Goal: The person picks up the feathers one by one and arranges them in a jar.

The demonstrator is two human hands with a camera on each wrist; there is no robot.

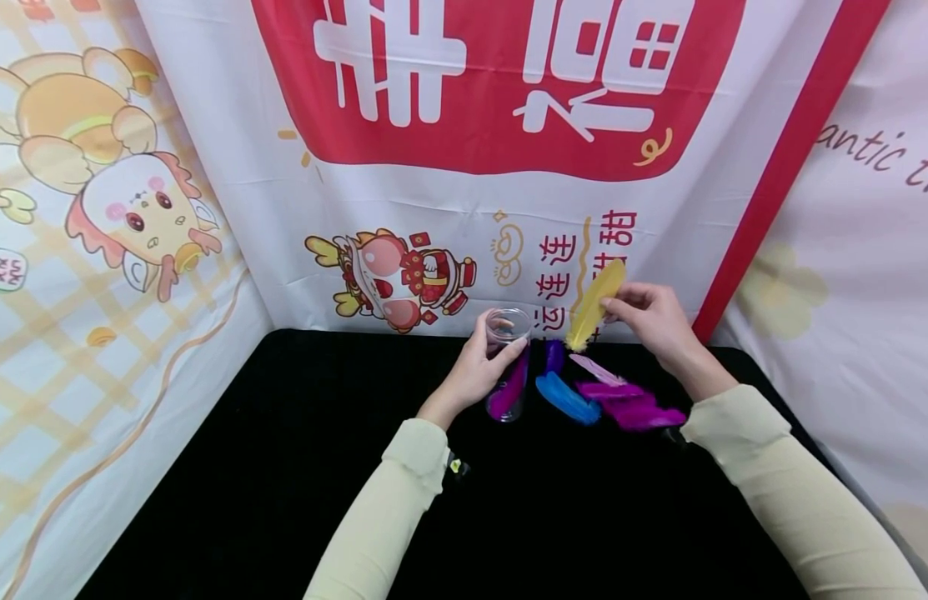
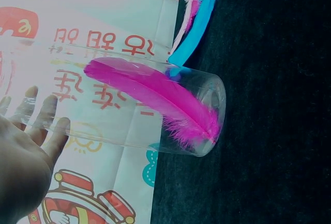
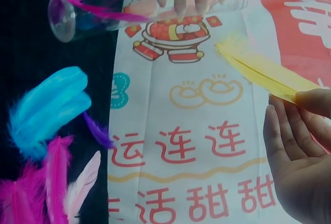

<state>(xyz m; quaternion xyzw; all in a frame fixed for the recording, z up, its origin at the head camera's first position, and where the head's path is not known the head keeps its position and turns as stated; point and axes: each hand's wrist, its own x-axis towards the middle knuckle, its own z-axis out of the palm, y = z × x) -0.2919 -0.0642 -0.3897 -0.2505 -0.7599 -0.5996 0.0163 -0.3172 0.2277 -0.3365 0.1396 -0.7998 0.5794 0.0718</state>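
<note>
My left hand (image 1: 474,367) grips a clear plastic jar (image 2: 124,136) near its upper part, fingers wrapped round its wall. Inside the jar a magenta feather (image 2: 155,92) leans, its fluffy end at the bottom. To the right, my right hand (image 1: 651,321) pinches a yellow feather (image 3: 264,74) between thumb and fingers, above the table and right of the jar's mouth. The yellow feather's fluffy end points down. Beneath it on the table are blue feathers (image 1: 567,398), magenta feathers (image 1: 629,406), a pale pink feather (image 3: 85,182) and a purple feather (image 1: 554,356).
A black cloth covers the table (image 1: 283,500). Behind its far edge hangs a white and red printed curtain (image 1: 501,192). Printed cloths also hang at the left (image 1: 96,333) and right sides. A small dark object with a yellow mark (image 1: 456,467) shows beside the left cuff.
</note>
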